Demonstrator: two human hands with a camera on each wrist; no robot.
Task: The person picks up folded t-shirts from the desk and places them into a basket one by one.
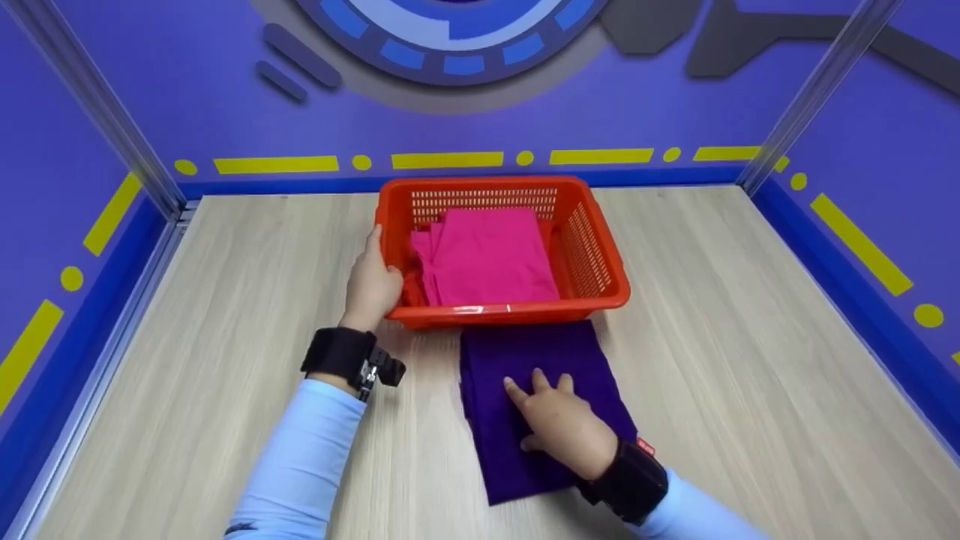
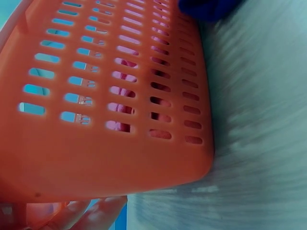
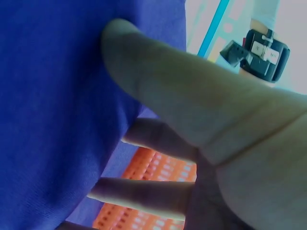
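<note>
My left hand (image 1: 373, 285) grips the left rim of a red plastic basket (image 1: 510, 309), thumb toward the inside. In the left wrist view its fingers (image 2: 100, 213) show at the basket's end, beside the slotted wall (image 2: 120, 158). A folded pink cloth (image 1: 491, 255) lies in the basket, with some red cloth (image 1: 414, 289) at its left. In front of the basket, a folded purple cloth (image 1: 510, 457) lies flat on the table. My right hand (image 1: 566, 424) rests on it with fingers spread; the right wrist view shows the thumb (image 3: 144, 62) against the fabric.
The wood-grain table (image 1: 750, 360) extends on both sides of the basket. A blue-purple back wall (image 1: 465, 135) with yellow marks stands just behind the basket. Side panels (image 1: 862, 187) with metal posts bound the table left and right.
</note>
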